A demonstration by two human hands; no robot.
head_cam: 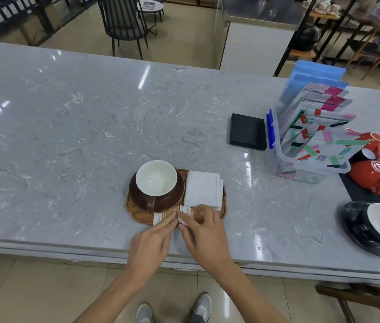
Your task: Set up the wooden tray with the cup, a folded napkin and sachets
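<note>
Both hands work at the near edge of the wooden tray (137,214), each pinching a sachet. Fingertips of the left hand (150,244) hold the left sachet (162,217), brown with a white end; the right hand (204,231) has thumb and fingers curled round the right sachet (188,214), which shows the same brown and white. The two sachets lie side by side, nearly touching, on the tray's front strip.

Behind them on the tray sits the cup (156,179), white inside and brown outside, on a brown saucer (135,192), its handle turned toward the person. Just to its right lies the folded napkin (204,188), white and square.

Fingers cover most of the right sachet, and the print on both is too small to read. The tray rests on a grey marble counter (68,136).
</note>
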